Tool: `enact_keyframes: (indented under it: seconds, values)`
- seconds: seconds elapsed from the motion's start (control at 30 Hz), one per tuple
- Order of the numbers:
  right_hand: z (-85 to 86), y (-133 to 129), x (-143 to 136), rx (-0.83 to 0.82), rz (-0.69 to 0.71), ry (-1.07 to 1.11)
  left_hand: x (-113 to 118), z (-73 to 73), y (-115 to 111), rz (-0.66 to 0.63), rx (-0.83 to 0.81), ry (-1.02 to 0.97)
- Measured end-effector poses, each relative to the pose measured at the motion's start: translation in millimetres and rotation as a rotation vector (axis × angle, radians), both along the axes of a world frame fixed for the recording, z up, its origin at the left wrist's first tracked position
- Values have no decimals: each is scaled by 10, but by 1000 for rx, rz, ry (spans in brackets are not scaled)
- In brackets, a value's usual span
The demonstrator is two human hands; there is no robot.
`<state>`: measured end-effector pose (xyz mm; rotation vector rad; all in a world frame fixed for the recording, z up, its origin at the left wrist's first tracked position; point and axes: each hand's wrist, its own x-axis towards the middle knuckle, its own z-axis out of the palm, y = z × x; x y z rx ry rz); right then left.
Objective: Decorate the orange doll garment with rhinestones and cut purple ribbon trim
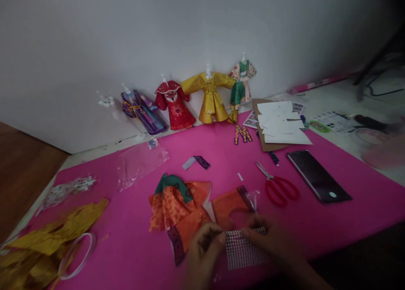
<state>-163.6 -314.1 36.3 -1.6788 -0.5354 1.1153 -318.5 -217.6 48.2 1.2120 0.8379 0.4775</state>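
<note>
While the left hand (pixel 205 248) pinches the upper left corner of the rhinestone sheet (pixel 243 254), the right hand (pixel 268 238) grips its upper edge farther right. Sheet hangs between both hands, flat face up, upper edge running left-right and rising slightly rightward, lower edge toward the wearer. Right end partly hidden by the right hand, so can't tell which axis is the long one.

Just beyond the grip: clear plastic piece (pixel 253 198), orange fabric panel (pixel 226 205) with dark border. Left of that, near the left hand, orange garment (pixel 171 203) with green collar.

Right of the grip and farther off: red-handled scissors (pixel 278 189), blades pointing away and left; then phone (pixel 318 176), lying diagonally. Past the grip, small white scrap (pixel 240 177); farther, purple strip (pixel 201 162).

Well left of the grip: yellow fabric (pixel 53 239), ribbon roll (pixel 62 268). Farthest beyond: white papers (pixel 281 127) to the right, red dress (pixel 177 111) and yellow dress (pixel 210 102) on stands by the wall.
</note>
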Motion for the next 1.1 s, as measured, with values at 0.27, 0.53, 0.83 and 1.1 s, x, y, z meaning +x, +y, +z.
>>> enact_keyframes:
  seconds: [0.27, 0.53, 0.83, 1.1]
  values:
    - [33, 5, -6, 1, -25, -6, 34, 1, 3, 35, 19, 28]
    - [66, -4, -31, -13, -35, -51, 46, 13, -3, 38, 73, 114]
    - [88, -3, -37, -10, -28, -86, 82, 2, -43, 46, -5, -1]
    - [92, 29, -86, 7, -35, -139, 132, -82, -76, 34, 72, 100]
